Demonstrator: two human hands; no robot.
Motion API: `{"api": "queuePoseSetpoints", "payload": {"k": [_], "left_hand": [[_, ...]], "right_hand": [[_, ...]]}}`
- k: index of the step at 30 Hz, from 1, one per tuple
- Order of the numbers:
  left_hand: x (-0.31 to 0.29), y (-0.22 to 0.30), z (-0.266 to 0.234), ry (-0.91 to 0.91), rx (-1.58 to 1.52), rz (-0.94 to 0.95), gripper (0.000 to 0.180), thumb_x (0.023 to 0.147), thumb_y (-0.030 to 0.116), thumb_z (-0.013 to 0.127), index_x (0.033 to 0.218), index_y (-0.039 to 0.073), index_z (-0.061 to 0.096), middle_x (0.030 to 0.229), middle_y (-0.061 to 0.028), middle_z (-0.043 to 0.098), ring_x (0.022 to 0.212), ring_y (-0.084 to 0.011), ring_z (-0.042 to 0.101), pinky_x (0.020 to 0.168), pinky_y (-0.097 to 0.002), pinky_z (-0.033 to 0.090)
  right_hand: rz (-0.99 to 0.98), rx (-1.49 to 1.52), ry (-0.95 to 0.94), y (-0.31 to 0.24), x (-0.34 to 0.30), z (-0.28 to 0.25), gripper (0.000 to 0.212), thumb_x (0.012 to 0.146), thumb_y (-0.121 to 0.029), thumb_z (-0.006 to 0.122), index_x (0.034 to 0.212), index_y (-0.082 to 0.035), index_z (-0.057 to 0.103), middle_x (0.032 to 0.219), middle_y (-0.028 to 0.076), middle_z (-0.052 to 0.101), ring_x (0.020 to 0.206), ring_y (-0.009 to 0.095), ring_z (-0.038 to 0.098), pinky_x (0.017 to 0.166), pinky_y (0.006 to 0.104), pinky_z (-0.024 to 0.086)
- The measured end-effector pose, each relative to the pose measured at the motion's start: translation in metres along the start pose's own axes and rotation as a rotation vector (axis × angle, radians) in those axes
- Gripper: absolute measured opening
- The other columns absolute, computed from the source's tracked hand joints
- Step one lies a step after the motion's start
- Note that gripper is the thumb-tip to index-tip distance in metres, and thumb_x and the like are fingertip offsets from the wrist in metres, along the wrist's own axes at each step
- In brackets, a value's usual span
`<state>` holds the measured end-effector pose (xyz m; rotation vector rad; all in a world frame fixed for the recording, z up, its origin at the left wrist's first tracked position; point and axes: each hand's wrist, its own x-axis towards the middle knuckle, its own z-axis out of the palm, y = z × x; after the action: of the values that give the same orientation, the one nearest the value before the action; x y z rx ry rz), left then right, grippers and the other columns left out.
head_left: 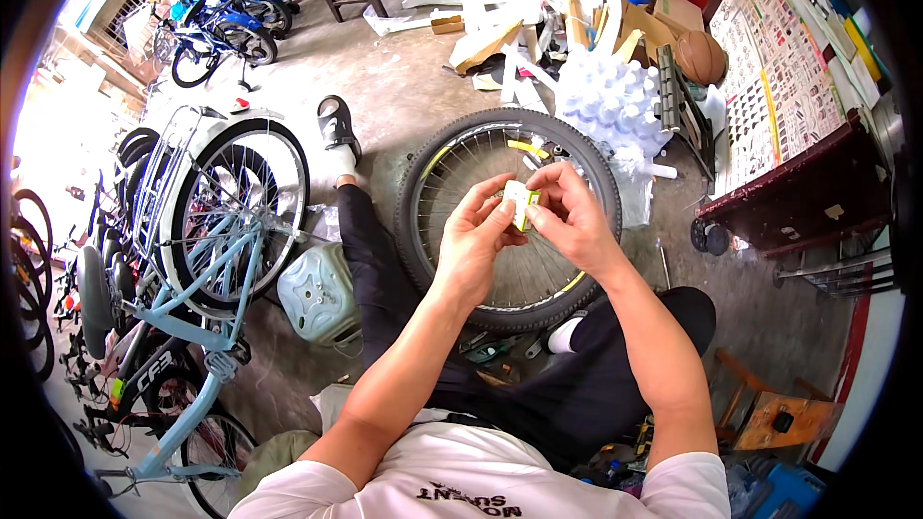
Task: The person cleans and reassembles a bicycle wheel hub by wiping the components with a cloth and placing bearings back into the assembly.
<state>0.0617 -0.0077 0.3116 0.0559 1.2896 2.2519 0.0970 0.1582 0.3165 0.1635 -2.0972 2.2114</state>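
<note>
Between my two hands is a small white and yellow-green packet, held over a bicycle wheel. My left hand is closed on its left side, with thumb and fingertips pinching it. On the other side, my right hand grips it with thumb and forefinger. Beneath them lies the bicycle wheel with its black knobby tyre, flat on the floor between my legs. A yellow curved tool shows through the spokes near the far rim. What the packet contains cannot be made out.
An upturned light-blue bicycle and a grey-blue plastic stool stand to my left. Bagged plastic bottles, cardboard scraps and a basketball lie ahead. At the right are a dark red cabinet and a small wooden stool.
</note>
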Motion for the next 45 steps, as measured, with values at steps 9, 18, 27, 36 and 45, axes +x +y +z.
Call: {"api": "queuePoseSetpoints", "payload": {"k": [9,18,27,36,45], "left_hand": [[0.000,-0.001,-0.003,0.012,0.019,-0.016,0.036,0.101,0.013,0.057,0.137,0.008,0.055,0.107,-0.0043,0.066,0.089,-0.0112,0.063,0.074,-0.0275,0.055],[0.001,0.003,0.000,0.054,-0.007,-0.032,0.036,0.101,0.010,0.056,0.137,0.007,0.056,0.097,-0.0041,0.064,0.078,-0.0097,0.061,0.070,-0.0282,0.056],[0.006,0.002,-0.014,0.008,0.071,-0.007,0.033,0.101,0.013,0.057,0.134,0.007,0.058,0.105,-0.0021,0.067,0.084,-0.0079,0.062,0.072,-0.0269,0.055],[0.005,-0.003,-0.022,0.017,0.181,-0.026,0.029,0.101,0.014,0.059,0.128,0.009,0.064,0.106,0.0005,0.068,0.089,-0.0071,0.061,0.072,-0.0250,0.051],[0.007,-0.008,-0.024,0.004,0.373,0.017,0.024,0.100,0.011,0.058,0.120,0.008,0.070,0.105,0.0020,0.069,0.088,-0.0057,0.059,0.072,-0.0228,0.046]], "right_hand": [[-0.084,-0.183,0.047,0.000,-0.005,0.005,0.029,0.090,-0.005,0.054,0.118,-0.001,0.045,0.093,0.009,0.065,0.078,0.012,0.061,0.070,0.0282,0.049],[-0.055,-0.100,0.006,0.008,-0.002,0.004,0.029,0.093,-0.008,0.051,0.121,0.000,0.044,0.102,0.013,0.064,0.089,0.014,0.062,0.081,0.0314,0.050],[0.003,-0.112,-0.036,0.010,-0.003,-0.004,0.027,0.095,-0.010,0.052,0.120,0.000,0.048,0.091,0.009,0.066,0.082,0.012,0.062,0.074,0.0283,0.050],[0.325,-0.097,-0.040,-0.006,0.003,-0.017,0.021,0.096,-0.021,0.067,0.096,0.000,0.066,0.079,0.002,0.065,0.067,0.008,0.060,0.062,0.0253,0.050],[0.435,-0.080,-0.038,0.004,-0.003,-0.015,0.021,0.093,-0.019,0.070,0.095,0.001,0.068,0.080,0.004,0.069,0.067,0.010,0.065,0.060,0.0256,0.052]]}}
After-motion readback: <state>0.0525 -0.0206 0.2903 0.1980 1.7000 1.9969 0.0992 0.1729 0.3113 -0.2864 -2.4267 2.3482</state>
